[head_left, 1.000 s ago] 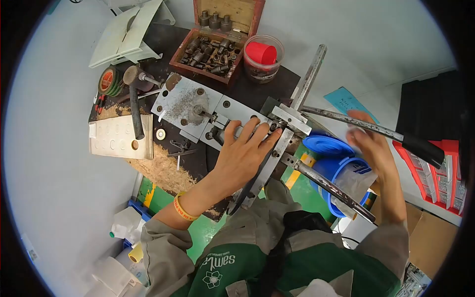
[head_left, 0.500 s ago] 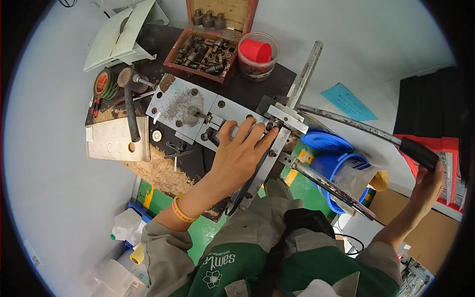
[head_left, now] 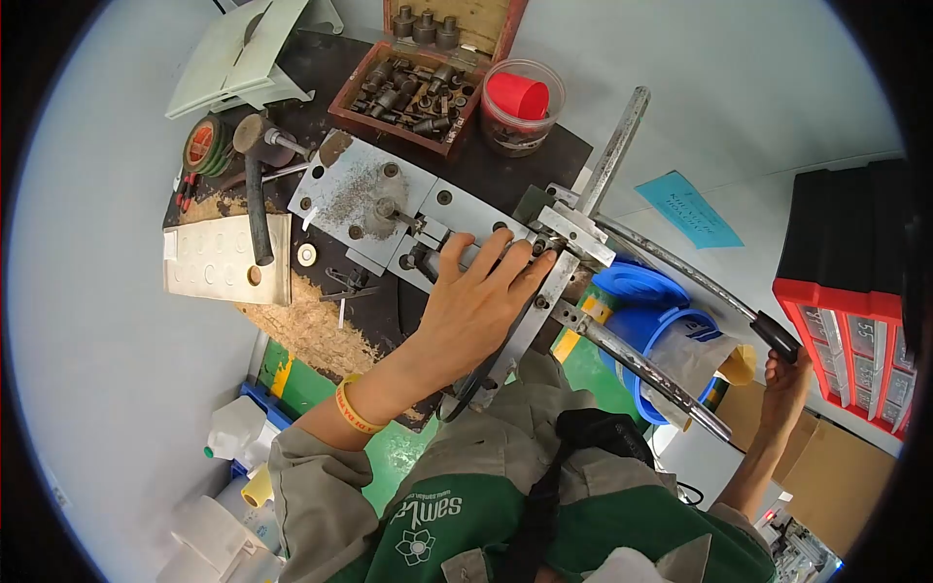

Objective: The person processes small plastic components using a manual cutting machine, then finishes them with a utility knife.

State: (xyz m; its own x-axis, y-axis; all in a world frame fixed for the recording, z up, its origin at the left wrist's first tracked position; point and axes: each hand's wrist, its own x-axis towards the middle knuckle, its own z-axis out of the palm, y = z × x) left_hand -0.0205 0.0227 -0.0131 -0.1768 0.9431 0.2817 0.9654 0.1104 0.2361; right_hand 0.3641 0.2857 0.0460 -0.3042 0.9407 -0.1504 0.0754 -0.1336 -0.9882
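Note:
My left hand [head_left: 473, 309] lies on the metal fixture [head_left: 457, 219], fingers spread, fingertips at the small parts beside the clamp block [head_left: 573, 233]. What lies under the palm is hidden. At the right, my right hand [head_left: 785, 381] is closed round the end of the black grip [head_left: 775, 336] of a long metal lever [head_left: 680, 270], which runs back to the clamp block. A second metal bar [head_left: 646, 367] slants below the lever, and another [head_left: 616, 146] points up from the block.
A wooden box [head_left: 413, 97] of metal parts and a clear tub [head_left: 522, 117] stand behind the fixture. A hammer [head_left: 258, 209] and a pale plate [head_left: 228, 260] lie left. A blue bucket [head_left: 641, 335] and a red-black drawer cabinet [head_left: 846, 301] are at right.
My right hand has moved left and slightly down with the lever's black grip. My left hand stays on the fixture. The view has shifted slightly, with more of the drawer cabinet showing.

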